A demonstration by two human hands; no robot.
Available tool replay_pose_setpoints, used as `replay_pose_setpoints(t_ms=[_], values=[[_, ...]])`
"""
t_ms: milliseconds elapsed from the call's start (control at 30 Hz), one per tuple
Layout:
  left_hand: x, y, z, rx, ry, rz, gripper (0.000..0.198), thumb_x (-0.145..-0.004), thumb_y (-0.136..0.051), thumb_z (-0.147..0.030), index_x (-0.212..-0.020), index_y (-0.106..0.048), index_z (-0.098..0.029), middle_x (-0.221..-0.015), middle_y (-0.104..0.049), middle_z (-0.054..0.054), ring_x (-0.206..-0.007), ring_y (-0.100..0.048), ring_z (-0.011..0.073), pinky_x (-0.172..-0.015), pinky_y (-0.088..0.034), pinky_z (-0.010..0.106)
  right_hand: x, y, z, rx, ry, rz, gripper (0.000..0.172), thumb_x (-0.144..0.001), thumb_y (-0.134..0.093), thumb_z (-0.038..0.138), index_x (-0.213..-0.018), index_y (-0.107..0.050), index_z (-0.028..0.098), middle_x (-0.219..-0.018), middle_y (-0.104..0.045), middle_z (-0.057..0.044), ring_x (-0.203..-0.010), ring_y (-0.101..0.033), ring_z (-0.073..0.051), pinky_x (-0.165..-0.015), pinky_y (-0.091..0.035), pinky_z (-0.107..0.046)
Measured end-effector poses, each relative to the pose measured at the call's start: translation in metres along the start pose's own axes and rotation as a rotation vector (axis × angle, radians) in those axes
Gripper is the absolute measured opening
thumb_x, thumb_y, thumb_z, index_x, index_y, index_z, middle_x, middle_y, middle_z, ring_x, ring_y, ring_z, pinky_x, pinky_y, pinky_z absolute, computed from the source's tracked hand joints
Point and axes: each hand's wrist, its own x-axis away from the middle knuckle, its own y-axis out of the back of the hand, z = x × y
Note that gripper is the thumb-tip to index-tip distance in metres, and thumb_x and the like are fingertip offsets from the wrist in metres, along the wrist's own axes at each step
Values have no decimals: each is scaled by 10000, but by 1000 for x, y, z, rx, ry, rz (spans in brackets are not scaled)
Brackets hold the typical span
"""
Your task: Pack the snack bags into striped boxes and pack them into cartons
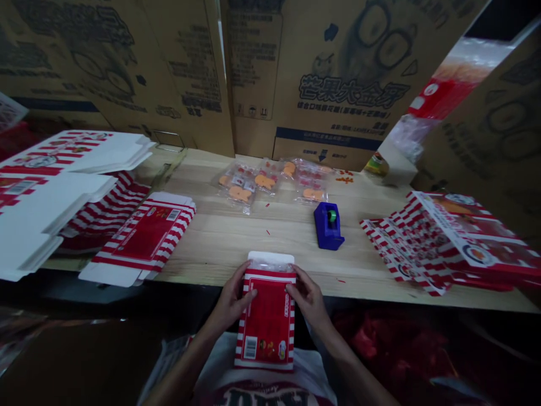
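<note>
A red and white striped carton (267,316) stands against the table's front edge, its white top flap open and clear plastic showing inside. My left hand (234,299) grips its upper left side, thumb on the red front. My right hand (307,298) grips its upper right side the same way. Both hands are closed round the carton.
Flat striped cartons (141,239) lie stacked at the left, more (448,239) at the right. Clear packets of orange sweets (270,180) lie mid-table. A blue tape dispenser (328,225) stands right of centre. Big brown cardboard boxes (338,79) wall the back.
</note>
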Motion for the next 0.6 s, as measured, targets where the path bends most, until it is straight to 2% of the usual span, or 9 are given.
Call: replay_pose_setpoints(t_ms=[67,133,233,300,367,433,467,533,600], values=[[1,2,-1,-72,-16,51,587,-801,-705,-338,-1321,-454,-228,-1271,-587,93,-1100,-598,242,-940,-496,346,0,-1,3,90,49,-3,288,-799,-691,367,-1057,-648,247,-1017,-684,-29,-911,-625,-208,-781,-491,-299],[-2,4,-5,-177,-37,75,421,-798,-708,-327,-1163,-535,-207,-1081,-631,58,-943,-611,200,-838,-505,302,-1,-1,6,158,87,15,151,-829,-653,353,-902,-638,223,-839,-639,-7,-780,-584,-175,-692,-453,-265],[-10,4,-13,-274,-112,24,165,-847,-642,-330,-857,-573,-181,-841,-588,15,-783,-551,153,-729,-456,257,-4,-3,9,179,137,41,204,-864,-599,341,-718,-563,204,-721,-539,10,-689,-499,-146,-634,-395,-249],[-15,2,-16,-268,-161,-40,231,-867,-606,-322,-706,-534,-173,-792,-549,8,-762,-517,141,-708,-421,245,-5,-7,10,174,160,21,277,-866,-590,336,-640,-509,199,-692,-495,14,-668,-465,-137,-627,-379,-247],[-18,-1,-18,-188,-147,-88,289,-859,-608,-311,-632,-500,-168,-764,-528,1,-735,-497,129,-678,-401,233,-7,-12,11,125,129,-27,263,-847,-611,341,-655,-491,207,-670,-475,27,-623,-445,-127,-593,-372,-240],[-19,-3,-19,-60,-70,-145,293,-813,-655,-293,-607,-491,-164,-710,-510,-16,-671,-475,109,-624,-380,215,-8,-17,14,18,56,-68,175,-808,-653,346,-804,-518,234,-695,-516,39,-603,-472,-128,-581,-397,-236],[-19,-5,-19,9,-25,-184,277,-780,-686,-278,-615,-494,-164,-687,-509,-26,-643,-469,100,-601,-372,206,-9,-18,17,-37,16,-77,216,-787,-674,344,-908,-520,253,-718,-544,42,-611,-498,-135,-588,-417,-239],[-19,-6,-20,150,47,-260,240,-713,-738,-244,-682,-511,-174,-681,-534,-40,-622,-486,95,-581,-378,196,-12,-21,22,-102,-49,-38,347,-762,-693,340,-1050,-512,268,-757,-587,33,-655,-548,-155,-627,-454,-259],[-20,-4,-22,269,92,-268,270,-667,-766,-222,-813,-540,-197,-745,-587,-40,-657,-540,111,-604,-419,208,-15,-21,25,-105,-95,52,288,-769,-680,341,-1012,-566,238,-752,-602,15,-677,-561,-166,-649,-460,-271]])
